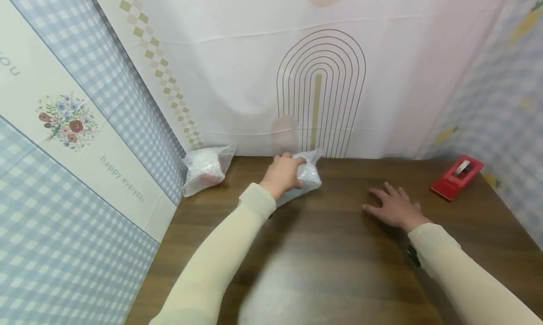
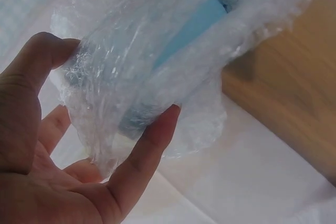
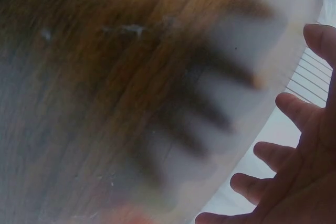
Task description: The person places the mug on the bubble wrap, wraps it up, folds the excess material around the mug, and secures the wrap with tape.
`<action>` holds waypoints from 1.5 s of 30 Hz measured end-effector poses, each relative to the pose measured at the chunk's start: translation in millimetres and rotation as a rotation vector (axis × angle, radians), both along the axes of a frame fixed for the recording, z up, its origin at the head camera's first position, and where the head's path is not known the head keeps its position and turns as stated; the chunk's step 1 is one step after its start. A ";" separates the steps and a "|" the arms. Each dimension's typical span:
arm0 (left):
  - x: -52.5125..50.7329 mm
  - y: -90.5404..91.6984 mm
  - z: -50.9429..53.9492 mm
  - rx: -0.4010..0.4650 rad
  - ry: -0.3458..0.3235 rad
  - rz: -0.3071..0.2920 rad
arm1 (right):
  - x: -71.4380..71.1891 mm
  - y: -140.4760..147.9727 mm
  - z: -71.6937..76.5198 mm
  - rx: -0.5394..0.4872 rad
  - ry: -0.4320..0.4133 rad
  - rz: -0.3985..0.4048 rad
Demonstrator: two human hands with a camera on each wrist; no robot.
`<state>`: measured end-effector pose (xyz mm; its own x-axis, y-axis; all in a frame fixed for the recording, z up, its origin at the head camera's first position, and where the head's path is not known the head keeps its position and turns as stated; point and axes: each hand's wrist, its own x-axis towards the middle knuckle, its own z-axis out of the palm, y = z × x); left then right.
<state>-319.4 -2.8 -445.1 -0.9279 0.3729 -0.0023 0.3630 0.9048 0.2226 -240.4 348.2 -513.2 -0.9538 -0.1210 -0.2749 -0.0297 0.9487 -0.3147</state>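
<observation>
Toward the back of the table, the left hand (image 1: pixel 282 175) grips a bubble-wrapped package (image 1: pixel 310 175) between thumb and fingers. Seen from the left wrist, the clear bubble wrap (image 2: pixel 136 61) is crinkled, and something light blue (image 2: pixel 194 30) shows through it; its kind cannot be told. The right hand (image 1: pixel 394 208) is spread just above the tabletop to the right, holding nothing. In the right wrist view its fingers (image 3: pixel 296 111) are apart, over a blurred reflection on the wood.
Another bubble-wrapped bundle (image 1: pixel 205 167), with white and some red inside, lies in the back left corner. A red tape dispenser (image 1: pixel 453 186) lies at the right. Patterned cloths (image 1: pixel 237 80) hang behind and on both sides of the brown wooden table (image 1: pixel 339 249).
</observation>
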 end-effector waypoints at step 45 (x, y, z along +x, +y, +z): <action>-27.9 -132.3 0.6 -0.015 -0.078 0.276 | 11.3 17.9 12.6 -0.012 0.014 -0.038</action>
<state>-347.3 -135.1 -444.5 -0.9911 0.1055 -0.0813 0.0847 0.9704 0.2264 -229.2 366.1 -500.6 -0.9614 -0.0879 -0.2606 0.0020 0.9453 -0.3263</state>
